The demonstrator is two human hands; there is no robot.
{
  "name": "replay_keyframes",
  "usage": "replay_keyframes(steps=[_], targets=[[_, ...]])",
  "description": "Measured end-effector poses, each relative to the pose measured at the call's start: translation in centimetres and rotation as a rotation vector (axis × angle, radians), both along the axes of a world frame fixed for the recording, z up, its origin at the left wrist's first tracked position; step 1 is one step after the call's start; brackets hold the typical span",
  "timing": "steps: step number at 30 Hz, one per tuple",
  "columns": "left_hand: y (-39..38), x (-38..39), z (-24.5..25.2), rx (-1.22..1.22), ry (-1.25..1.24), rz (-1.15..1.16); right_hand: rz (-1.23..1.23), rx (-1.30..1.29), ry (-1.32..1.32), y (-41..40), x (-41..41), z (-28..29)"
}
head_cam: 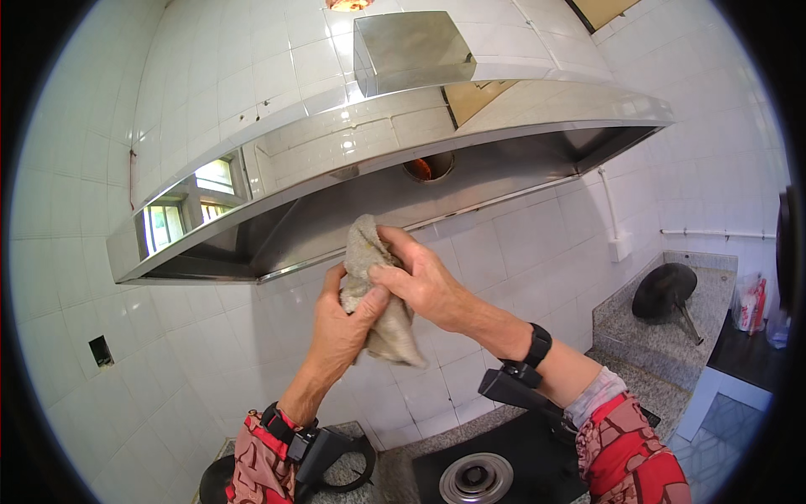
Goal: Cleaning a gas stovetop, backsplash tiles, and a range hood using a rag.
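A bunched, greyish-beige cleaning cloth (390,334) is held up in front of me, its lower end hanging loose. My left hand (343,321) grips it from the left side, thumb across the front. From the right, my right hand (428,280) pinches the upper part between thumb and fingers. Both hands are close together, just below the front edge of a stainless steel range hood (302,183). The cloth's top overlaps the hood's dark underside in view; whether it touches the metal I cannot tell. Each wrist wears a black strapped device.
Below is a black gas hob (434,466) with a round burner (476,479). A dark wok (664,291) leans on the granite ledge (715,283) at right, near a plastic bag (749,302). White tiled wall (522,246) stands behind, with a socket box (619,247).
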State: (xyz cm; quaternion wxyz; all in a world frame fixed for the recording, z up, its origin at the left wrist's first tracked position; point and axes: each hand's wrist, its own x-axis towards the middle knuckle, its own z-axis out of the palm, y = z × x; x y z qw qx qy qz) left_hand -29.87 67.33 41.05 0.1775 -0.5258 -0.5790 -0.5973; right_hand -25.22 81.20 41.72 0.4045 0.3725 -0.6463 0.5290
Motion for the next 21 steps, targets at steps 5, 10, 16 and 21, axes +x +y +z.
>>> replay_keyframes(steps=[5,10,16,21], targets=[[-0.8,-1.5,0.3,0.034,0.126,0.089,0.080,-0.103,-0.070,1.8,-0.7,0.2],[-2.1,-1.4,1.2,-0.192,0.050,0.202,-0.163,-0.140,-0.170,4.0,-1.1,-0.3],[-1.2,-1.7,1.9,0.045,-0.405,-0.080,-0.247,-0.110,-0.573,5.9,-0.6,-1.0],[-0.7,-2.1,1.5,-0.143,-0.494,-0.074,-0.032,0.153,-0.369,5.1,-1.5,-3.5]])
